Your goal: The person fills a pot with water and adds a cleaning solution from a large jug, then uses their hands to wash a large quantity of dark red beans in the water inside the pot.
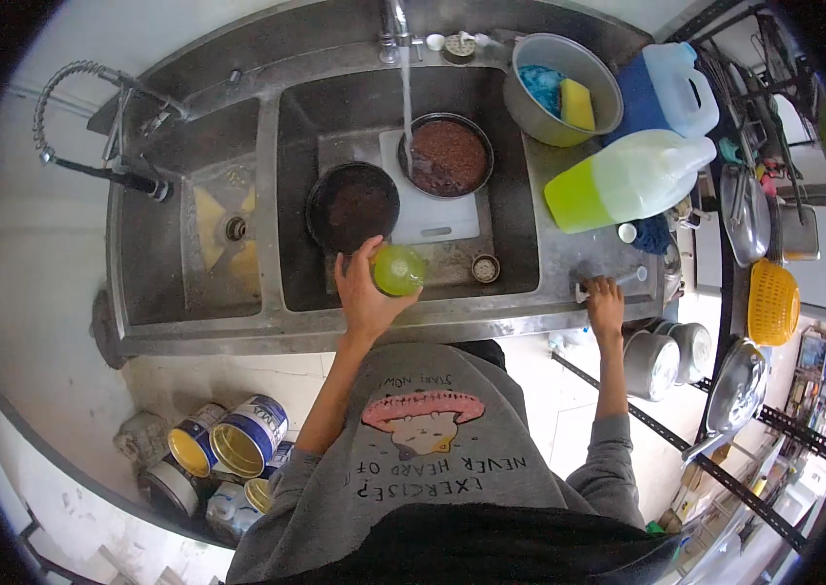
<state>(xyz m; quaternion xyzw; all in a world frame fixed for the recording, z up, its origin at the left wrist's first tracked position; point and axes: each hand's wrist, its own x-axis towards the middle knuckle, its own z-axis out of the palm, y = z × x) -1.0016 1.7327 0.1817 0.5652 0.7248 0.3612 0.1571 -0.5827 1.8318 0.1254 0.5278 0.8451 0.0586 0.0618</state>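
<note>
My left hand grips a small clear bottle of yellow-green liquid over the front of the right sink basin. Near the counter's front right corner, my right hand has its fingers on a white pump top with a clear tube. Water from the tap runs into a round dark pan with reddish-brown contents, which rests on a white cutting board. A second dark round pan lies left of it, partly behind my left hand.
A grey pot holds blue liquid and a yellow sponge. Beside it stand a blue jug and a large bottle of green liquid. A spring-neck faucet hangs over the left basin. Metal pots sit below right.
</note>
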